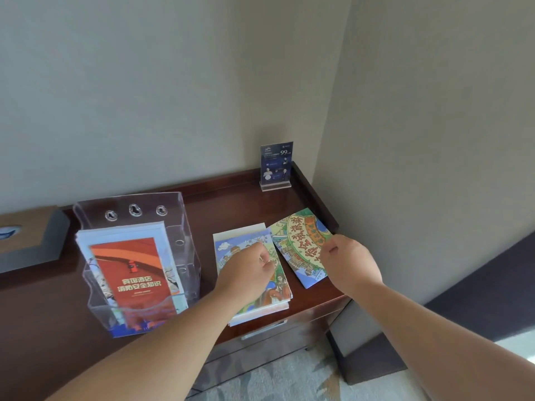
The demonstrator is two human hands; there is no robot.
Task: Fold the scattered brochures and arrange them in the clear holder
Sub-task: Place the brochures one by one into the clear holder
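Head view of a dark wooden counter set into a corner of pale walls. At left stands the clear holder, upright, already containing several folded brochures; the frontmost is an orange-red brochure with white Chinese lettering. To the right of the holder, a stack of illustrated brochures lies flat near the counter's front edge. The left hand rests on top of this stack, its fingers curled closed against the top sheet; whether they actually pinch the paper cannot be told. Just beside the stack, overlapping its upper right corner, lies a folded brochure with a green and yellow illustrated cover, turned at an angle. The right hand holds this brochure at its right edge, fingers closed on the paper with the thumb on top. At the back right corner of the counter stands a small dark blue sign in a clear acrylic base. A tissue box is partly visible at the far left edge. Patterned carpet shows below the counter.
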